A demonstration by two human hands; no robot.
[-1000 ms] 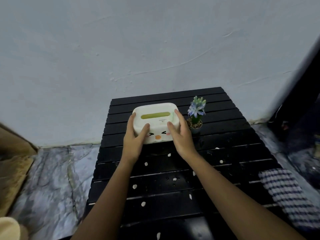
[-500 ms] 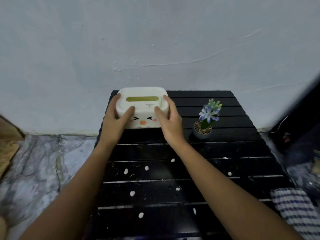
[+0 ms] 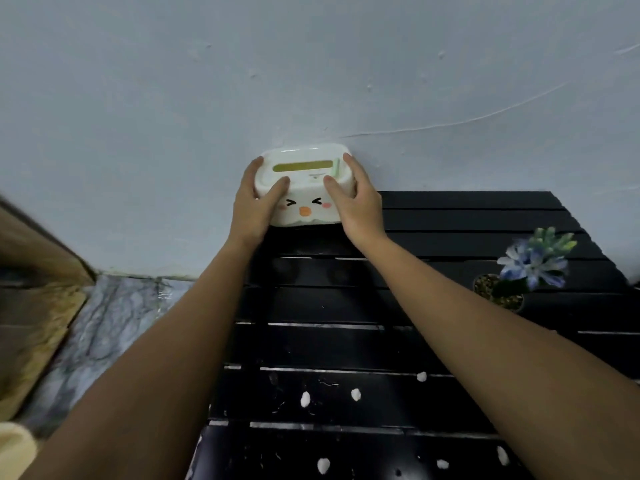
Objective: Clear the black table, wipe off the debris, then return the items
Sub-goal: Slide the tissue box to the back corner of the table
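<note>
A white tissue box (image 3: 304,183) with a green slot and a cartoon face is held in the air above the far left corner of the black slatted table (image 3: 433,220). My left hand (image 3: 254,206) grips its left end and my right hand (image 3: 358,202) grips its right end. A small potted plant (image 3: 519,275) with blue flowers stands on the table at the right. Several white debris bits (image 3: 355,394) lie scattered over the near slats.
A pale wall rises right behind the table. Grey marble floor (image 3: 104,327) lies to the left, with a wooden piece (image 3: 31,306) at the far left edge. A pale rounded object (image 3: 14,448) shows at the bottom left corner.
Both hands have lifted the tissue box off the table and carried it left and away, toward the wall. The view has swung left, so the plant now sits at the right edge.
</note>
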